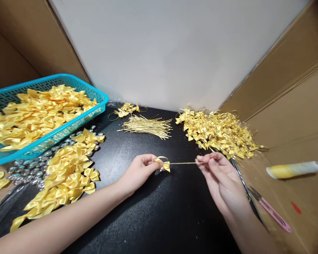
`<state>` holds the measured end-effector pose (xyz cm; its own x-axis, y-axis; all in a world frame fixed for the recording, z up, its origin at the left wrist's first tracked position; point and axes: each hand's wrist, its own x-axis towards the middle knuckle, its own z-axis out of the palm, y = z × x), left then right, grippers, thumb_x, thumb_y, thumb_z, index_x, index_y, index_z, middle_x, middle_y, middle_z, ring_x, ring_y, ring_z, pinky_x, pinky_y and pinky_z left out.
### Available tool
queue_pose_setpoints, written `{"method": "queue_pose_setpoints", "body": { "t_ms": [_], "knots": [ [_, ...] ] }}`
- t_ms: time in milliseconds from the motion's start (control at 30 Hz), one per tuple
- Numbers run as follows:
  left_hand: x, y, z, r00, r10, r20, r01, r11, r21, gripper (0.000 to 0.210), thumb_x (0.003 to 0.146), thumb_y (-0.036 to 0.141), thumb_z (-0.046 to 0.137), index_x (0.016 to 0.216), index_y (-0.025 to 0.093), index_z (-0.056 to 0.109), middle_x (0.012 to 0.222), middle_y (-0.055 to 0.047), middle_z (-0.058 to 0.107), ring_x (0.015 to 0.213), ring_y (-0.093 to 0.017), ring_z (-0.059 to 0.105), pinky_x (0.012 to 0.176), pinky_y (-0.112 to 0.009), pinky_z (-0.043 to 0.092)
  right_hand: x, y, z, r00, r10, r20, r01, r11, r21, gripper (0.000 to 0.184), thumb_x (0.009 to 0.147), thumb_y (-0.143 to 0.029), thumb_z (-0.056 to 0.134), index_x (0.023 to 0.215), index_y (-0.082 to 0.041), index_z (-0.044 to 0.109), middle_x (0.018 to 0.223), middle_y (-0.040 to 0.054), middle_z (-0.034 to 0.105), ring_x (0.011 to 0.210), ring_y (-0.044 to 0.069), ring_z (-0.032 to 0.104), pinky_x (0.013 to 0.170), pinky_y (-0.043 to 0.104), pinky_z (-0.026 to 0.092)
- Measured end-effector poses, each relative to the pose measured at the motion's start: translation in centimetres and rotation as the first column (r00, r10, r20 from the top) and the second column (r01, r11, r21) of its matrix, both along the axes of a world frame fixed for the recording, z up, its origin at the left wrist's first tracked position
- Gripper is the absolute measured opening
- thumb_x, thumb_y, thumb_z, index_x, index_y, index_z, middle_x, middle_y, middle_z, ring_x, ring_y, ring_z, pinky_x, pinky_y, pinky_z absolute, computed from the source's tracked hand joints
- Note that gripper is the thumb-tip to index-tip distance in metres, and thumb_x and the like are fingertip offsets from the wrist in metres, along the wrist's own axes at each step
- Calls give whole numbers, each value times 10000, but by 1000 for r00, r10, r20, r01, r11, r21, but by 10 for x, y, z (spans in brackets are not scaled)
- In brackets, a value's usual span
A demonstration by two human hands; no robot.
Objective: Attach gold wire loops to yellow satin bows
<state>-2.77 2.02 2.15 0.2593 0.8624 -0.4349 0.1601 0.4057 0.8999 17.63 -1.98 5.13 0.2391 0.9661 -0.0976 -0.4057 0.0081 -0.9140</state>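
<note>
Pinched in my left hand (145, 169) is a yellow satin bow (166, 165) with a small loop of gold cord above it and something shiny at its underside. From the bow a gold cord (182, 163) runs straight across to my right hand (219, 173), whose thumb and fingers are closed on its far end. Both hands are above the black tabletop (159, 211). Just beyond them lies a bundle of cut gold cords (148, 126). My fingers partly hide the bow.
On the left stand a turquoise basket (106, 100) full of yellow bows, loose bows (66, 173) and silvery beads (29, 171). Finished-looking corded bows (219, 134) are heaped at right, a few more (127, 110) at back. A pink cutter (274, 213) and a yellow-white roll (294, 170) lie on cardboard.
</note>
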Motion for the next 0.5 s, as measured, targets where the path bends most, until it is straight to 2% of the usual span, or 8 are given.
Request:
{"method": "queue_pose_setpoints", "body": {
  "t_ms": [100,233,333,500],
  "knots": [
    [-1,1,3,1000,-29,-3,29,999,-18,179,706,334,612,660,161,610,547,48,560,453,-64,365,476,-204,262,2,3,4,1000,14,14,-14,1000,26,228,673,-318,829,770,-218,648,728,-34,682,865,146,693,938,347,514],
    [-3,3,0,996,-83,40,82,997,6,175,708,314,626,633,157,620,634,5,657,549,-86,497,570,-205,354,-1,4,10,999,35,28,-35,999,24,236,666,-307,833,775,-229,638,709,-41,677,698,115,672,826,325,558],
    [-4,4,-4,993,-94,70,91,995,35,185,710,324,638,636,155,637,685,-20,692,624,-108,558,641,-214,387,-3,4,13,997,13,73,-14,1000,22,244,650,-315,840,760,-231,639,701,-27,669,685,126,664,781,320,569],
    [-3,4,-3,994,-89,64,86,995,46,185,705,325,636,615,164,634,681,-27,693,624,-123,571,627,-224,391,-5,2,14,994,-18,109,15,999,29,248,650,-329,835,757,-234,633,715,-13,650,675,135,647,790,350,573]
  ]
}}
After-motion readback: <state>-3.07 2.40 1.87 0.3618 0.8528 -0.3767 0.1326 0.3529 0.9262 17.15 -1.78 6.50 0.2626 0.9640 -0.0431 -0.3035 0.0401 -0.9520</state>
